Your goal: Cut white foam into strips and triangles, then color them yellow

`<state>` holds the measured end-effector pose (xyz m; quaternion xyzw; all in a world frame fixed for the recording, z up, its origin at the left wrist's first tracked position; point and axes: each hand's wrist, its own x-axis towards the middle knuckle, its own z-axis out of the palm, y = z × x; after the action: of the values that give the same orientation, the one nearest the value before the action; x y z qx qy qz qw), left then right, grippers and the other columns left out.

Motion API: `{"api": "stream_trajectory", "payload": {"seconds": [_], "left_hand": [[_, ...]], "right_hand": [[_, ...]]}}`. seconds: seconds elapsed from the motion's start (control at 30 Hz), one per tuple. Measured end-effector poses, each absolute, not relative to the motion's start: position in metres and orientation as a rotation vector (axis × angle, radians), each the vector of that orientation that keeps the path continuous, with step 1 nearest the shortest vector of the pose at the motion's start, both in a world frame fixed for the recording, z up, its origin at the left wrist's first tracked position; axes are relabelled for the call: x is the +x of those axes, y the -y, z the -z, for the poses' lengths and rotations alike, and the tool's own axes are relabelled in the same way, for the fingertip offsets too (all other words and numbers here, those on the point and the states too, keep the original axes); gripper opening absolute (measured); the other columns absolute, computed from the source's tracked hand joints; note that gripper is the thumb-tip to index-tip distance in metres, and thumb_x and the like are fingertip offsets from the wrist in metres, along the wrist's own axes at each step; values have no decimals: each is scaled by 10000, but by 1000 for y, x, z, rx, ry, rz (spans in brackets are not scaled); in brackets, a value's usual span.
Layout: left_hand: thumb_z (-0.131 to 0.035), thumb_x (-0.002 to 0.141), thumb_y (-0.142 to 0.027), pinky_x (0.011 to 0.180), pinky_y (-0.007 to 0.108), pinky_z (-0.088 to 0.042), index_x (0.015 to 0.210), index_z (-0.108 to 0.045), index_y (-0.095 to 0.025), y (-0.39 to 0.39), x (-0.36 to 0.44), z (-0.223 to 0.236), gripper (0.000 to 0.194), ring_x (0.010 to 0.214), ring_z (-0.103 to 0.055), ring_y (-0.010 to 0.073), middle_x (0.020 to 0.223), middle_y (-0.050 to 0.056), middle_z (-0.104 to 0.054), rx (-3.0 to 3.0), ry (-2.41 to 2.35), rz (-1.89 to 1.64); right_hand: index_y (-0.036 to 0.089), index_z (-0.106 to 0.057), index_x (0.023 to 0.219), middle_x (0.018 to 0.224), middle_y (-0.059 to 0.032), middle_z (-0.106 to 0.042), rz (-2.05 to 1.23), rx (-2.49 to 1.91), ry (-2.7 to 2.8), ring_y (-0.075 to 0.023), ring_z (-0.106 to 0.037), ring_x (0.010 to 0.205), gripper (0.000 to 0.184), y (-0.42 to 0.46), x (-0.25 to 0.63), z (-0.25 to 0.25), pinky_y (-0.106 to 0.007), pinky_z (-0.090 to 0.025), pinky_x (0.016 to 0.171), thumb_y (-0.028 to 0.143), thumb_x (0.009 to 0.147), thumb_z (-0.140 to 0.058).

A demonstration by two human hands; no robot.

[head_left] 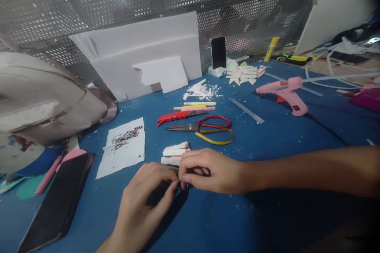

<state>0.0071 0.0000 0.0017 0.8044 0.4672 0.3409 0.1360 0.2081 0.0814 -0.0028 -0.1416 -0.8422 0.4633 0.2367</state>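
Note:
My left hand (pixel 148 193) and my right hand (pixel 212 170) meet at the fingertips just above the blue table (pixel 213 221). Both are closed in a pinch; whatever lies between the fingers is too small or hidden to name. Right behind my right fingers lie several white strip-like pieces (pixel 175 151), partly covered by the hand. Farther back rest scissors (pixel 190 127) with one red and one yellow handle loop, and a red-handled knife (pixel 172 118). Thin yellow and pink sticks (pixel 194 108) lie behind the knife. To the left, a white paper sheet (pixel 130 159) carries small multicoloured bits.
A pink glue gun (pixel 292 91) with its cord lies right, near a clear glue stick (pixel 247 111). White scraps (pixel 200 91) and an upright phone (pixel 219 53) stand behind. A dark phone (pixel 56 205) and a pale bag (pixel 44 99) occupy the left. White board (pixel 148 43) leans on perforated metal.

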Motion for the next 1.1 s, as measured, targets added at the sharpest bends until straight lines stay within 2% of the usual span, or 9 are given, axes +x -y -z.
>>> {"api": "stream_trajectory", "payload": {"seconds": [0.4, 0.53, 0.63, 0.73, 0.83, 0.97, 1.1], "left_hand": [[-575, 908, -146, 752, 227, -421, 902, -589, -243, -2, 7, 1, 98, 808, -585, 96, 864, -46, -646, 2317, -1372, -959], [-583, 908, -164, 762, 232, -423, 893, -599, -242, -2, 3, 2, 81, 815, -595, 104, 871, -42, -654, 2234, -1428, -982], [-571, 919, -192, 765, 221, -439, 882, -611, -251, -3, 3, 1, 80, 816, -618, 101, 877, -50, -669, 2153, -1450, -1003], [-558, 925, -208, 739, 190, -444, 866, -616, -256, -5, 3, 0, 95, 789, -627, 85, 847, -63, -669, 2065, -1472, -1037], [-570, 915, -222, 732, 172, -441, 849, -621, -250, -6, 4, 1, 88, 780, -622, 80, 829, -63, -663, 1985, -1480, -1070], [-574, 909, -258, 720, 166, -441, 810, -630, -239, -6, 4, 1, 115, 762, -617, 85, 806, -54, -664, 1899, -1474, -1094], [-571, 907, -295, 684, 167, -432, 794, -650, -234, -7, 3, 0, 150, 723, -600, 90, 769, -45, -659, 1818, -1490, -1108]], "right_hand": [[155, -634, 839, 792, 3, -579, -1305, -488, 2312, -90, -440, 639, 129, -83, 207, 7, -216, -360, 611, 138, 879, -512], [159, -607, 876, 760, 13, -557, -1064, -533, 2460, -89, -446, 614, 106, -83, 211, -3, -221, -354, 597, 184, 899, -506], [180, -598, 944, 870, -6, -602, -743, -595, 2649, -115, -515, 691, 110, -93, 224, -18, -246, -357, 618, 219, 915, -500], [180, -587, 1027, 1032, -65, -610, -314, -773, 2749, -206, -558, 908, 169, -111, 248, -23, -290, -393, 685, 283, 927, -498], [148, -574, 1082, 1068, -132, -584, 59, -1026, 2745, -272, -535, 925, 302, -129, 274, -15, -334, -403, 680, 390, 907, -531], [158, -562, 1002, 981, -118, -587, 22, -1162, 2730, -261, -529, 902, 225, -141, 289, -7, -310, -381, 624, 358, 929, -489], [175, -530, 870, 862, -72, -597, -50, -1100, 2875, -201, -521, 758, 90, -147, 278, -18, -304, -346, 615, 265, 871, -516]]}}
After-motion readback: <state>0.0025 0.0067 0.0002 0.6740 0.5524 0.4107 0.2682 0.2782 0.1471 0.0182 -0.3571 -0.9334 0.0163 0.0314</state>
